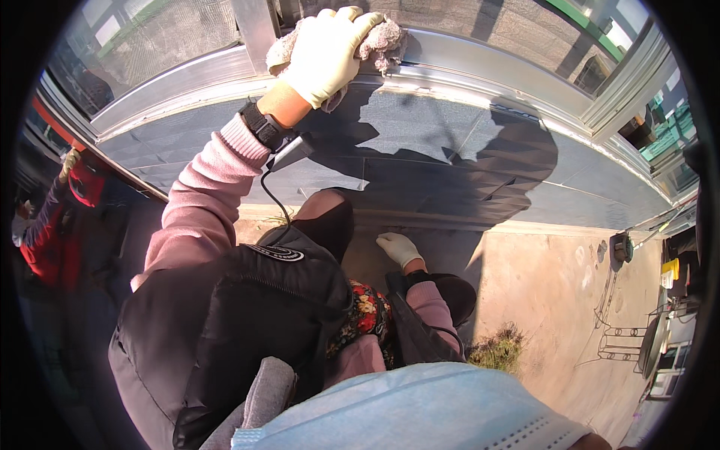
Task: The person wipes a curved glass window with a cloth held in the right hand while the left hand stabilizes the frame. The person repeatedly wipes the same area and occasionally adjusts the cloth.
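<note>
My left hand [323, 59], in a pale rubber glove, grips a bunched, fluffy pinkish-grey cloth [383, 45]. It presses the cloth against the lower rail of a metal window frame [467, 53], at the top of the view. A black strap with a cabled device is on that wrist. My right hand [398, 249], gloved too, is low near my knees, its fingers curled together with nothing visible in them. Grey wall tiles [416, 126] lie below the white sill [450, 95], partly in my shadow.
Concrete ground [551, 281] spreads at the right, with a grass tuft [498, 349] near my right leg. A round table [651, 346] stands at the far right. Another person in red [53, 253] shows at the left edge, a gloved hand near a red cloth [85, 183].
</note>
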Demonstrator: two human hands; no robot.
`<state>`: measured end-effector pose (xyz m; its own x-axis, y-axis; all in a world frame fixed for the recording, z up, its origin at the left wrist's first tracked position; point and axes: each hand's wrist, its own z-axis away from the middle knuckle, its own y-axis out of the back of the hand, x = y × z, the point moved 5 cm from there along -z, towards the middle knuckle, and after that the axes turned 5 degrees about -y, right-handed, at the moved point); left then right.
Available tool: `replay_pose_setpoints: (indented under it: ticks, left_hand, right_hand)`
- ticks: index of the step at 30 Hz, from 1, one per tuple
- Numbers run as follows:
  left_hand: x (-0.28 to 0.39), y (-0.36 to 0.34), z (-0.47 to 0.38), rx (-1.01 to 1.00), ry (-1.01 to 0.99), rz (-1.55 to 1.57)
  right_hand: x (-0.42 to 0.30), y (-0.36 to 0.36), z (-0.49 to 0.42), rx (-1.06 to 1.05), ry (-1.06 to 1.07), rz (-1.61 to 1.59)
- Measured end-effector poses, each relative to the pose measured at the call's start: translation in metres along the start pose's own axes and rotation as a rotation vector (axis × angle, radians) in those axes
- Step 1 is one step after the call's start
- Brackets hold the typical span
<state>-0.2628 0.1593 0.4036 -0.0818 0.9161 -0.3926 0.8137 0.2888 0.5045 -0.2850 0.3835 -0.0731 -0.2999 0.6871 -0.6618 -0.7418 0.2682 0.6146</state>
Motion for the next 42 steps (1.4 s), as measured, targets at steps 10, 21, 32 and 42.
replay_pose_setpoints:
  ticks: [10,21,32,42]
  left_hand:
    - [0.089,-0.053,-0.088,0.011,-0.068,0.193]
    - [0.089,-0.042,-0.082,-0.015,-0.073,0.275]
    - [-0.004,0.009,-0.043,-0.003,0.001,0.042]
    - [-0.003,-0.01,-0.038,0.024,0.01,0.049]
  right_hand:
    - [0.013,0.006,0.017,-0.002,-0.001,-0.009]
    - [0.024,0.004,0.009,-0.028,-0.068,-0.177]
    - [0.02,-0.011,-0.026,-0.096,-0.059,-0.033]
    - [0.045,-0.028,-0.044,-0.147,-0.081,-0.051]
